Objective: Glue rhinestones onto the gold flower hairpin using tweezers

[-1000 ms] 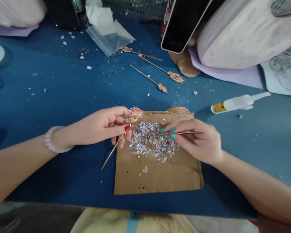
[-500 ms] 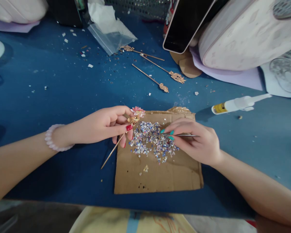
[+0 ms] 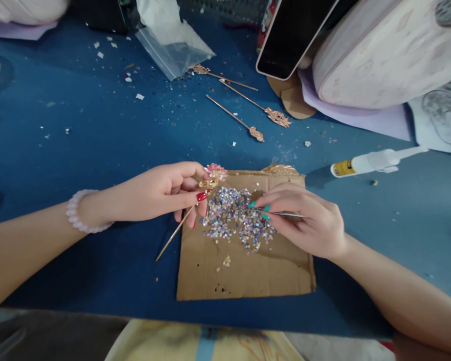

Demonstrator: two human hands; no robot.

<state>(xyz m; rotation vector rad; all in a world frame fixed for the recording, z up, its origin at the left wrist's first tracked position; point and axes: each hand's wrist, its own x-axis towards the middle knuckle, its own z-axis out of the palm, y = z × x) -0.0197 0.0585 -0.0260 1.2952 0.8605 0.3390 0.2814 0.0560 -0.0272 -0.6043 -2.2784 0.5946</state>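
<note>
The left hand (image 3: 154,194) is closed narrowly on a gold pin (image 3: 173,235), pinching it just under its pink flower head (image 3: 215,172), and the right hand (image 3: 308,216) is closed on a thin metal tool (image 3: 291,214), whose tip is at the small shiny stones (image 3: 225,213); I cannot tell if it grips one of them. In my judgement, a stone could slip away if the tool squeezes it off centre, and the right fingers could scatter the loose heap, because they are so low over it. The pin could also turn in the left hand, since only the fingertips seem to hold it. The gold pin is at the upper left corner of the cardboard (image 3: 248,278), its long axis slanting: the flower head points up and right, the bare end down and left, beyond the cardboard's left edge, over the blue table (image 3: 97,130). Farther out, three other pins (image 3: 231,111) lie above the cardboard, and a white bottle (image 3: 372,162) lies on its side to the right, its nozzle pointing away to the right
</note>
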